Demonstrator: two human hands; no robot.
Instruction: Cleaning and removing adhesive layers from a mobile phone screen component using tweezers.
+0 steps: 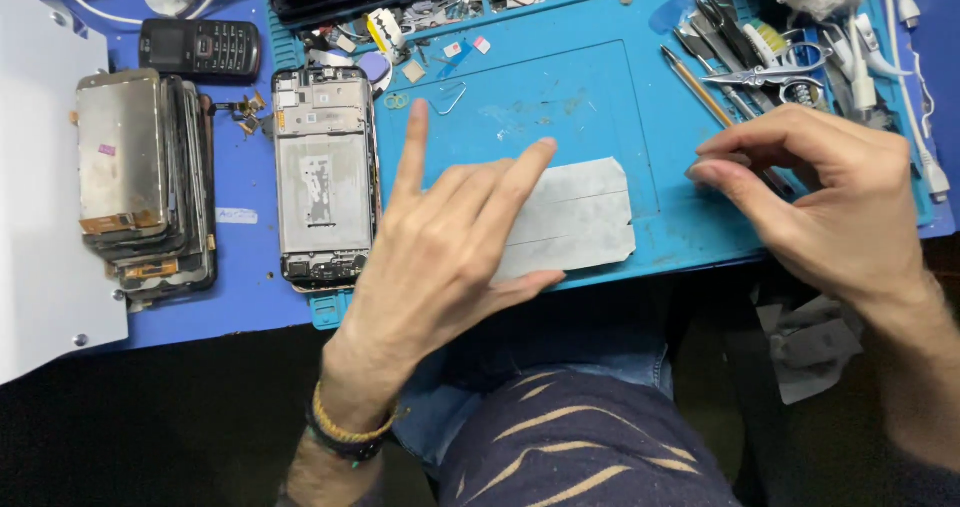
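open left hand (440, 247) flat on grey sheet (575, 217) (blue mat (600, 87) beneath), right hand (820, 192) fingertips pinched, contents unclear

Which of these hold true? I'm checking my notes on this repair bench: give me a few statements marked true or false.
1. The left hand rests on a grey sheet. True.
2. The right hand grips the scissors. False: it is apart from them, fingertips pinched together.
3. An opened phone lies left of the left hand. True.
4. The stack of screens sits on the mat. False: it lies left of the mat.
5. The keypad phone lies beyond the stack. True.
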